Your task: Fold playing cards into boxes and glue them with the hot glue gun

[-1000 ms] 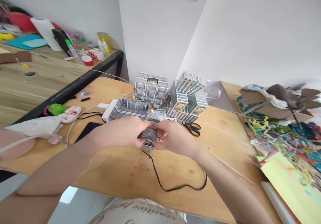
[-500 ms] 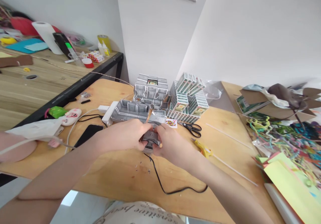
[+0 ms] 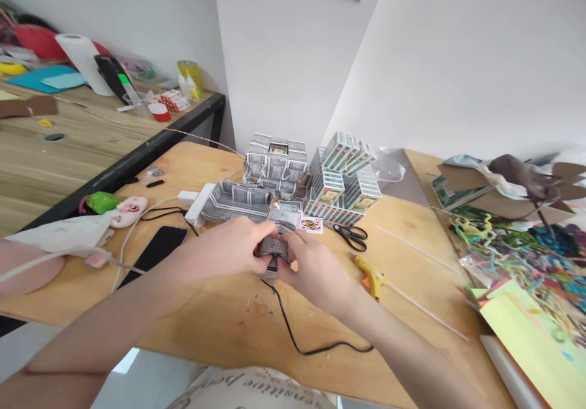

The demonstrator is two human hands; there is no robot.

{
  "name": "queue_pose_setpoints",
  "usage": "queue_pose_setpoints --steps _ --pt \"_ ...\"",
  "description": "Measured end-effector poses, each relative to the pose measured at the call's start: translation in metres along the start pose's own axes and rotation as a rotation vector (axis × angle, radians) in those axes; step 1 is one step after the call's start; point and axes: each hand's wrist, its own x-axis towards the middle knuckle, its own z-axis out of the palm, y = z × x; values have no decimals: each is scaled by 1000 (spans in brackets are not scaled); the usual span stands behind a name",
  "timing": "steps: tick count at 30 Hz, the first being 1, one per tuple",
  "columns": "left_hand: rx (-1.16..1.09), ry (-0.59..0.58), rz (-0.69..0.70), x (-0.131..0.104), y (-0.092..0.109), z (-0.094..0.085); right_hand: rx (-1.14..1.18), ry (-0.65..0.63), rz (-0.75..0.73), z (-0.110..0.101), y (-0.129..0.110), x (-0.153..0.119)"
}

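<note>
Between my two hands is a grey patterned card piece (image 3: pixel 274 248). My left hand (image 3: pixel 233 245) pinches its left side, thumb low and fingers at the top. On the right side my right hand (image 3: pixel 315 268) grips the same piece with thumb and fingers. Directly behind it lies a flat grey patterned card (image 3: pixel 286 215), with a face card (image 3: pixel 312 224) to its right. Farther back stand an open grey tray-like form (image 3: pixel 238 202) and a grey card structure (image 3: pixel 276 160). The underside of the held piece is mostly hidden.
Stacked card boxes (image 3: pixel 341 180) stand at the back. Black scissors (image 3: pixel 351 235) and a yellow glue gun (image 3: pixel 372 275) lie to the right, and a phone (image 3: pixel 155 253) lies to the left. A black cable (image 3: pixel 293 336) curves across the wooden table (image 3: pixel 220 317).
The card piece between my hands now sits slightly farther left and looks flatter. Both hands keep their grip, and my right hand has shifted slightly left. The camera view has moved a little.
</note>
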Motion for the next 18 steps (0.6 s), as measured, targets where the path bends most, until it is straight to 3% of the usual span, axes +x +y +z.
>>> queue_pose_setpoints --steps 3,6,11,18 --pt "-172 3 3 2 -7 4 133 58 54 6 7 -4" --pt "-337 -1 2 4 -13 10 269 37 102 12 17 -8" --pt "-569 -12 -10 7 -21 19 573 -15 11 24 33 -10" --pt "-740 -36 -9 11 -26 25 840 69 25 40 37 -10"
